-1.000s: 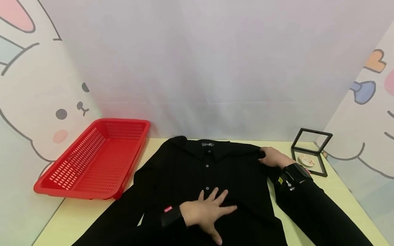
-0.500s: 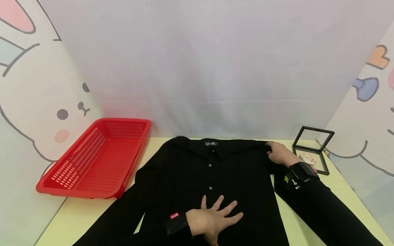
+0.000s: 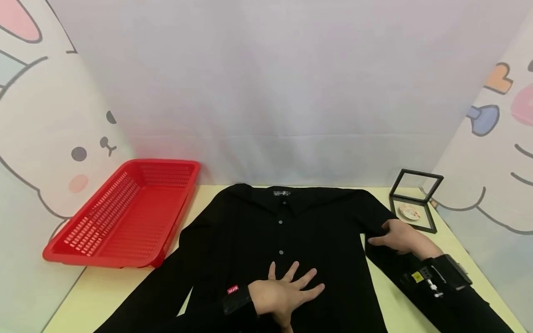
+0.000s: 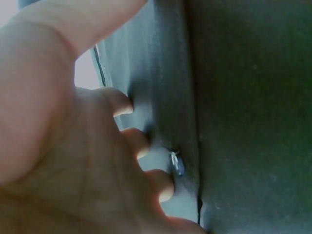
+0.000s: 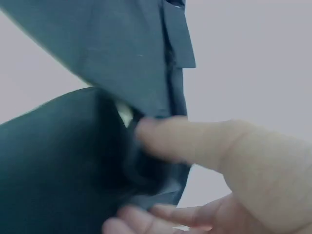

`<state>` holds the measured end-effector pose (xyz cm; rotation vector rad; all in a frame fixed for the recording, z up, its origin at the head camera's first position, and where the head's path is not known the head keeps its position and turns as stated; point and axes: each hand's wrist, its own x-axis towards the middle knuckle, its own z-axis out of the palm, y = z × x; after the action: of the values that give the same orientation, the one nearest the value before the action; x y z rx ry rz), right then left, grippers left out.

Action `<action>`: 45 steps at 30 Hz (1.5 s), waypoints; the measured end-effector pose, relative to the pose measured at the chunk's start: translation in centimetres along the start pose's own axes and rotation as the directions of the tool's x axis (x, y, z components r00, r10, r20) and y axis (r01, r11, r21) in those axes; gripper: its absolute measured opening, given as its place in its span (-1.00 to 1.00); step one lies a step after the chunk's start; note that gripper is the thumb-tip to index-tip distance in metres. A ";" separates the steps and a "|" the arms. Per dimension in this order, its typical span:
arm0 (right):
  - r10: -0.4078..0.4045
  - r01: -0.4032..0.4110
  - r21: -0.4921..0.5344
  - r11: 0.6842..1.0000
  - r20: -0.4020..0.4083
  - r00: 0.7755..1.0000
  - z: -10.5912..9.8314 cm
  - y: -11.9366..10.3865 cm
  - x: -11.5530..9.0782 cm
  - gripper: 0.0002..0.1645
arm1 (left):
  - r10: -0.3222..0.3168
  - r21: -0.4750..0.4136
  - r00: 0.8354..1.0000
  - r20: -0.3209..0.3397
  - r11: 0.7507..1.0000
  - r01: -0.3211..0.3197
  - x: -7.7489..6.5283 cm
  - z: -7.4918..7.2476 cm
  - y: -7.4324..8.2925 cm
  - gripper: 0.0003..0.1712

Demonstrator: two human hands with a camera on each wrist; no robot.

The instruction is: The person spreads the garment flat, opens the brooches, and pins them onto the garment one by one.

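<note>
A black button-up shirt (image 3: pixel 325 231) lies face up on the table, collar toward the back wall. My left hand (image 3: pixel 283 296) rests on its lower front with the fingers spread. In the left wrist view the fingertips (image 4: pixel 141 142) touch the cloth beside a button (image 4: pixel 177 163). My right hand (image 3: pixel 405 239) is over the shirt's right-side sleeve (image 3: pixel 376 213). Thumb and fingers stand apart on either side of the dark cloth in the right wrist view, the thumb (image 5: pixel 165 139) slightly blurred. The shirt's lower edge lies outside the head view.
A red plastic basket (image 3: pixel 137 222) stands at the left, near the shirt's other sleeve (image 3: pixel 166 273). At the back right, a black-framed clear case (image 3: pixel 416 199) stands with its lid up and a small round item (image 3: pixel 409 212) in it. Walls rise at the back and sides.
My right hand has left the shirt's shoulder and moved right and toward me along the sleeve. The shoulder cloth now lies down. My left hand stays on the shirt front.
</note>
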<state>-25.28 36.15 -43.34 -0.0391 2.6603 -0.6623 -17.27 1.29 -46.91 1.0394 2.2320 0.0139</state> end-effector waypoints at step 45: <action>-0.329 0.322 -0.121 0.939 -0.042 0.943 2.5 -6.6 9.3 -0.39 | -0.475 -0.293 0.779 -0.409 0.877 0.380 -4.5 -2.6 -7.1 -0.15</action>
<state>-33.33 28.07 -45.78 -0.5093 2.7750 -0.6190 -21.48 -5.99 -44.26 0.4173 2.8006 0.3127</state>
